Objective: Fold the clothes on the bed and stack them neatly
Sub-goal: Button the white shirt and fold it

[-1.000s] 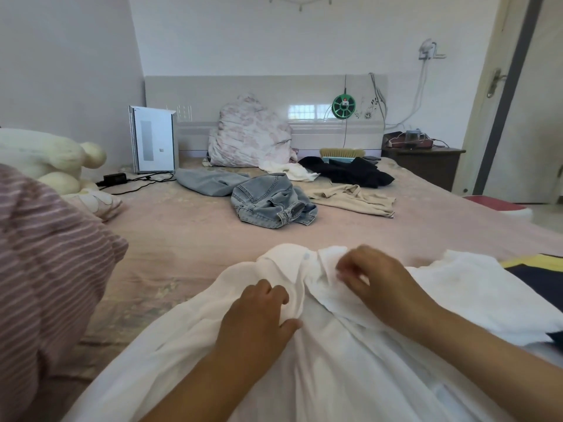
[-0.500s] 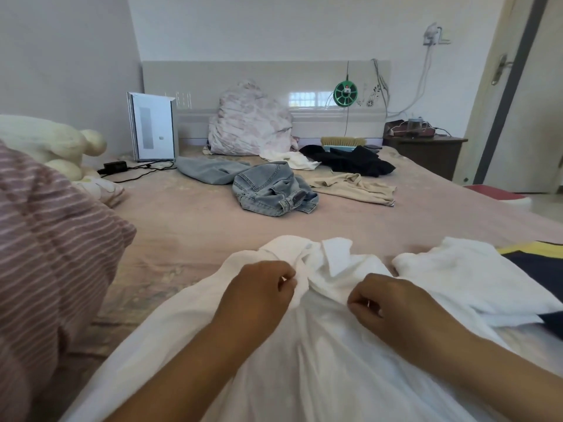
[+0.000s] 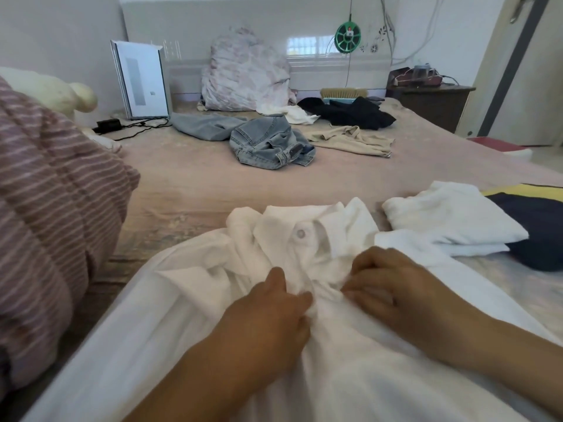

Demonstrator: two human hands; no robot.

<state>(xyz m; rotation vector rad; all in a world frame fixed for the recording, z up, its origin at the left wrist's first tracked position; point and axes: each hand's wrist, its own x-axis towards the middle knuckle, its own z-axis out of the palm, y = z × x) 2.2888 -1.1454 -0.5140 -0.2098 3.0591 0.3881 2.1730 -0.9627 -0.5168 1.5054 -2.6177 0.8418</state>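
Both hands pinch the white shirt (image 3: 189,345) at the bed's (image 3: 213,184) near edge, left hand (image 3: 268,318) and right hand (image 3: 393,287) meeting below the collar button (image 3: 301,233); their fingertips seem buried in cloth. Shirt's hem is cut off.

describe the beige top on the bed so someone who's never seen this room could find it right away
Look to the far half of the pink bed, toward the headboard. The beige top lies flat and rumpled just right of the crumpled blue jeans, in front of the black garment. It is the only tan piece there.
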